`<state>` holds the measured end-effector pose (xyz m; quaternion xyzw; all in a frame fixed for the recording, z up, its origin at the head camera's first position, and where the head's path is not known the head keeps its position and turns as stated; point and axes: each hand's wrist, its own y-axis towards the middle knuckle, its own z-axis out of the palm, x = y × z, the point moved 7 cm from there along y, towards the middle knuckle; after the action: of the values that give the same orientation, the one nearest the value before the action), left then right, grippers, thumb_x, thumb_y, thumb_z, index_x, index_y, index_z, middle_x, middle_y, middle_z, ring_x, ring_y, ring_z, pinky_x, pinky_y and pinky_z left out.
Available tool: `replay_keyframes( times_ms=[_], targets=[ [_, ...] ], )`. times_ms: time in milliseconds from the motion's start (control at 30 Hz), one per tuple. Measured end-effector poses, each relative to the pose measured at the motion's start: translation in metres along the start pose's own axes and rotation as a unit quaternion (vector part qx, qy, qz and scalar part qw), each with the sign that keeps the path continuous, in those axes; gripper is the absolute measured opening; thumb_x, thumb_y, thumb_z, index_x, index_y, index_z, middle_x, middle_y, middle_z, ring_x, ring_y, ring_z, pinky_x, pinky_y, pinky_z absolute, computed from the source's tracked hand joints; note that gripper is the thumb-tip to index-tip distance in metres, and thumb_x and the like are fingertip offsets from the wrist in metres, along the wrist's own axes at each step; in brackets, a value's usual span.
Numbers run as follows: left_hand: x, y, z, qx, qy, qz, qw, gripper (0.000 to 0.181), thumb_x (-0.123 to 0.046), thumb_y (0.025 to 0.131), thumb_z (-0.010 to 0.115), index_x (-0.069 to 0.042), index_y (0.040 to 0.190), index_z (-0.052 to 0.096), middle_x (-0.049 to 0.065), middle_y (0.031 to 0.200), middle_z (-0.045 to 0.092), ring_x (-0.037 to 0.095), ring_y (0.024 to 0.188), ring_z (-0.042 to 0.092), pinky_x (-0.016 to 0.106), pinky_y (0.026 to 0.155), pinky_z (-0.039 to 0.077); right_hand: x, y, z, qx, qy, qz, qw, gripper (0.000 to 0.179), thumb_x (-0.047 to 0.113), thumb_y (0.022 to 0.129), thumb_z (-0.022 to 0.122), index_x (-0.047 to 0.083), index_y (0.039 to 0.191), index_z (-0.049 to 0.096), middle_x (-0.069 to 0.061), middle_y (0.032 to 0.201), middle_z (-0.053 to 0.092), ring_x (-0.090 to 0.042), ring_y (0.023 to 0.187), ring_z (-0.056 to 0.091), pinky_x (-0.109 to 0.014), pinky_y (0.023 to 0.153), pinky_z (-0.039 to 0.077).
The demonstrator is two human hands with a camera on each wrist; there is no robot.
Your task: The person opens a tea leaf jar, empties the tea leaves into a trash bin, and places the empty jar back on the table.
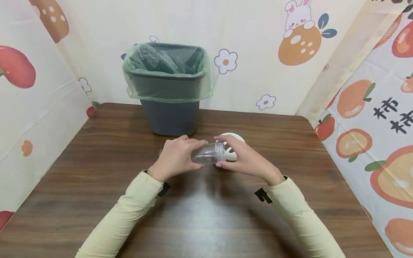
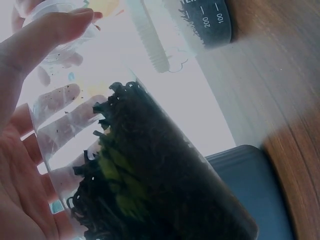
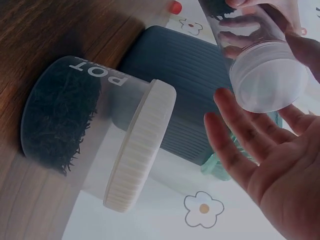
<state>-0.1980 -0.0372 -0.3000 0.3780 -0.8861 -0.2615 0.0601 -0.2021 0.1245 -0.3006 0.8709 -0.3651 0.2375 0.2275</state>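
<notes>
A clear plastic jar [image 1: 206, 154] lies sideways in the air between the hands. Dark dried leaves [image 2: 150, 170] fill part of it, as the left wrist view shows. My left hand [image 1: 175, 156] grips the jar's body, thumb along the near side. At the other end is a translucent screw lid [image 3: 272, 82]. My right hand [image 1: 242, 154] has its thumb and index finger at opposite sides of this lid, the other fingers spread loosely beneath it in the right wrist view. A second clear jar [image 3: 75, 120] with a ribbed white lid [image 3: 140, 145] stands behind the right hand.
A dark grey bin [image 1: 171, 114] lined with a green bag [image 1: 167, 89] stands at the back of the brown wooden table [image 1: 200, 222]. Printed cloth [image 1: 251, 43] hangs behind and at both sides.
</notes>
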Motion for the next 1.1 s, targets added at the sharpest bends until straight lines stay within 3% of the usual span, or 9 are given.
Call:
replay_keyframes(
  times_ms=[200, 300, 533, 833, 933, 1100],
  targets=[
    [0.0, -0.001, -0.003, -0.008, -0.002, -0.002, 1.0, 0.06, -0.043, 0.06, 0.085, -0.021, 0.114, 0.069, -0.006, 0.099, 0.071, 0.018, 0.077, 0.06, 0.035, 0.051, 0.049, -0.004, -0.002, 0.001, -0.001, -0.01, 0.051, 0.9987, 0.052, 0.046, 0.094, 0.054, 0.019, 0.137, 0.044, 0.008, 0.117, 0.054, -0.01, 0.09, 0.055, -0.031, 0.071, 0.049],
    [-0.001, -0.001, -0.004, -0.009, -0.002, -0.004, 0.9999, 0.06, -0.043, 0.06, 0.085, -0.021, 0.114, 0.069, -0.007, 0.099, 0.071, 0.017, 0.076, 0.06, 0.035, 0.051, 0.049, -0.003, -0.001, 0.001, 0.003, -0.017, 0.053, 0.9985, 0.043, 0.045, 0.097, 0.048, 0.02, 0.132, 0.049, 0.009, 0.112, 0.056, -0.011, 0.084, 0.055, -0.03, 0.068, 0.048],
    [0.0, -0.003, -0.008, -0.006, 0.001, -0.008, 1.0, 0.06, -0.043, 0.061, 0.084, -0.021, 0.115, 0.069, -0.006, 0.101, 0.071, 0.018, 0.076, 0.06, 0.035, 0.05, 0.049, 0.006, 0.0, -0.003, 0.006, 0.01, 0.009, 0.9999, 0.048, 0.033, 0.09, 0.065, 0.014, 0.132, 0.049, 0.006, 0.117, 0.053, -0.013, 0.091, 0.054, -0.036, 0.077, 0.048],
    [0.002, -0.005, -0.008, -0.013, 0.014, -0.008, 0.9998, 0.06, -0.042, 0.06, 0.085, -0.021, 0.115, 0.069, -0.006, 0.099, 0.071, 0.019, 0.076, 0.06, 0.035, 0.048, 0.048, 0.015, 0.003, -0.002, -0.012, -0.016, -0.063, 0.9978, 0.062, 0.019, 0.08, 0.076, 0.012, 0.133, 0.045, 0.003, 0.121, 0.05, -0.015, 0.1, 0.05, -0.038, 0.085, 0.046],
    [0.002, -0.006, -0.008, -0.014, 0.014, -0.005, 0.9998, 0.061, -0.043, 0.06, 0.085, -0.021, 0.115, 0.069, -0.006, 0.099, 0.071, 0.019, 0.076, 0.06, 0.035, 0.048, 0.048, 0.015, 0.002, -0.001, -0.015, -0.016, -0.051, 0.9984, 0.069, 0.023, 0.078, 0.079, 0.011, 0.135, 0.043, 0.0, 0.125, 0.049, -0.017, 0.103, 0.049, -0.04, 0.086, 0.046],
    [0.001, -0.004, -0.008, -0.021, 0.008, 0.002, 0.9998, 0.062, -0.043, 0.06, 0.086, -0.021, 0.116, 0.069, -0.005, 0.101, 0.071, 0.019, 0.077, 0.06, 0.034, 0.049, 0.048, 0.006, 0.0, -0.001, -0.025, -0.04, 0.022, 0.9987, 0.073, 0.045, 0.082, 0.071, 0.016, 0.141, 0.039, 0.002, 0.13, 0.049, -0.015, 0.103, 0.053, -0.037, 0.082, 0.047]
  ],
)
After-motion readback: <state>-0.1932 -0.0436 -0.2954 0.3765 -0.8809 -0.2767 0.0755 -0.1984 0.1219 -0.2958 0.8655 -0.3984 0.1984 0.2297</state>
